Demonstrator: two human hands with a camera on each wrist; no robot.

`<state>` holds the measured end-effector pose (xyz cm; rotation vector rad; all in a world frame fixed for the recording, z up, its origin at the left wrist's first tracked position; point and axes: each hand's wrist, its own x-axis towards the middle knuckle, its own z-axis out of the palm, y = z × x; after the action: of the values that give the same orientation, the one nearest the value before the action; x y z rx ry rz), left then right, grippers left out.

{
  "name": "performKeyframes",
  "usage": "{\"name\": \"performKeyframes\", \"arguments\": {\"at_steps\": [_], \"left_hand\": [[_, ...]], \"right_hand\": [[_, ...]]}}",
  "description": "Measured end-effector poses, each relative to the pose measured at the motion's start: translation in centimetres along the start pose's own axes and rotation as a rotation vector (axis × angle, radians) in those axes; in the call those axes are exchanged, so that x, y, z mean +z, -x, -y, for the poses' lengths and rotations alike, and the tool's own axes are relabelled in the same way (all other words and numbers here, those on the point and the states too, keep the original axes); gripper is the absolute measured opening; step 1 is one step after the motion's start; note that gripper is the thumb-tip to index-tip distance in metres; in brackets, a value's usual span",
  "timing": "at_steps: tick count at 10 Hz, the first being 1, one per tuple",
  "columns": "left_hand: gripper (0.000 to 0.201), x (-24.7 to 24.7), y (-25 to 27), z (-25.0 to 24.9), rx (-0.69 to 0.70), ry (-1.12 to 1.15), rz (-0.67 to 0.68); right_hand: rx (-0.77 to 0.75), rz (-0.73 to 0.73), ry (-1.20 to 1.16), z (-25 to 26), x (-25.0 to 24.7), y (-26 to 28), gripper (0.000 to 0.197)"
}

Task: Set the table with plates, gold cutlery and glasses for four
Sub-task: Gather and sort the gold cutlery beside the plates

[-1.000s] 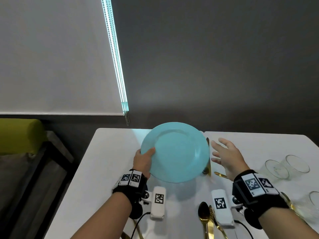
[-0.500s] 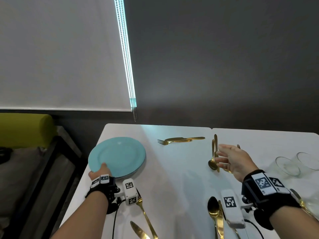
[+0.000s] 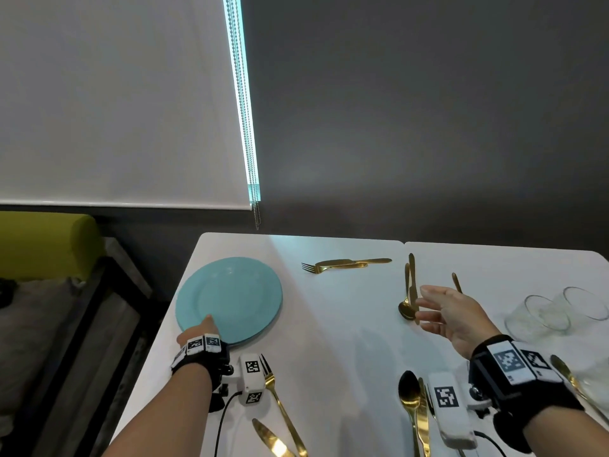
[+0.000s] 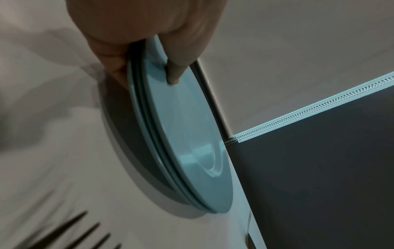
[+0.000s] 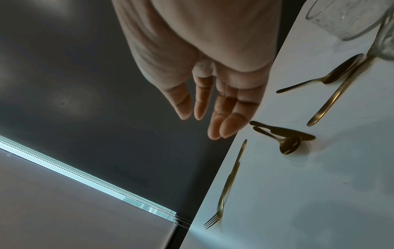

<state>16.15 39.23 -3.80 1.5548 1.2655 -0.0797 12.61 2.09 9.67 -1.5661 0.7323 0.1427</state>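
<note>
A stack of light blue plates (image 3: 230, 298) (image 4: 183, 128) sits at the far left of the white table (image 3: 342, 328). My left hand (image 3: 197, 331) (image 4: 149, 55) grips the stack's near rim, thumb on top and fingers under. My right hand (image 3: 445, 311) (image 5: 213, 107) hovers open above the table, holding nothing. Just beyond it lie a gold spoon (image 3: 406, 308) (image 5: 287, 144) and knife (image 3: 412, 282). A gold fork and knife pair (image 3: 342, 264) (image 5: 228, 183) lies near the far edge. Clear glasses (image 3: 557, 311) (image 5: 345, 18) lie at the right.
More gold cutlery lies near me: a fork (image 3: 280, 407) and knife (image 3: 273, 443) at the left, a spoon (image 3: 409, 400) and knife (image 3: 424, 420) in the middle. A dark wall stands behind the table. A yellow-green cushion (image 3: 46, 245) is off the left edge.
My left hand carried the plates from the middle of the table to the far left and lowered them onto it. The right hand stayed open, drifting slightly.
</note>
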Motion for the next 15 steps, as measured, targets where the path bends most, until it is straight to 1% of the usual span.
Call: {"name": "performKeyframes", "arguments": {"at_steps": [1,2,3,4,5,6,7,8,9,10,11,12,13,14,15], "left_hand": [[0.052,0.6,-1.3,1.0,0.105,-0.177,0.022],[0.059,-0.2,1.5,0.0,0.016,0.072,-0.065],[0.059,0.3,1.9,-0.9,0.064,-0.030,-0.198],[0.058,1.7,4.0,-3.1,0.270,-0.140,-0.275],[0.057,4.9,5.9,-4.4,0.515,-0.149,-0.203],[0.050,8.6,9.3,-4.3,0.712,-0.207,-0.064],[0.039,11.5,13.8,-2.2,0.889,-0.268,0.159],[0.030,13.1,18.1,1.4,0.943,-0.373,0.410],[0.030,14.4,20.7,5.6,0.864,-0.654,0.569],[0.033,15.1,22.4,9.3,0.767,-0.924,0.648],[0.034,15.5,24.0,12.0,0.721,-1.128,0.695],[0.031,15.7,25.3,13.5,0.685,-1.185,0.662],[0.021,15.8,26.2,14.3,0.624,-1.175,0.600],[0.035,15.7,26.7,14.9,0.544,-1.142,0.515],[0.041,15.9,26.5,15.7,0.471,-1.104,0.468]], "right_hand": [[0.003,0.001,-0.005,-0.5,-0.6,0.4,0.004],[0.010,-0.002,-0.011,-0.9,-1.0,0.6,0.004],[0.008,-0.031,-0.038,-1.3,-2.3,0.9,0.004],[0.012,-0.075,-0.093,-1.9,-4.4,1.4,0.003],[0.017,-0.133,-0.152,-2.5,-7.0,1.9,0.002],[0.020,-0.202,-0.191,-3.5,-9.9,2.3,0.005],[0.030,-0.244,-0.193,-4.6,-12.4,2.6,0.004],[0.040,-0.245,-0.127,-6.0,-14.2,2.5,0.004],[0.042,-0.146,0.021,-7.5,-15.1,2.3,0.007],[0.054,0.042,0.236,-9.1,-15.5,2.4,0.011],[0.100,0.209,0.361,-10.7,-15.7,2.0,0.011],[0.138,0.293,0.480,-12.1,-15.9,1.1,0.010],[0.126,0.374,0.682,-13.8,-15.6,0.5,0.011],[0.084,0.461,0.904,-15.5,-14.7,0.3,0.007],[0.016,0.435,1.012,-16.9,-13.4,0.3,0.019]]}}
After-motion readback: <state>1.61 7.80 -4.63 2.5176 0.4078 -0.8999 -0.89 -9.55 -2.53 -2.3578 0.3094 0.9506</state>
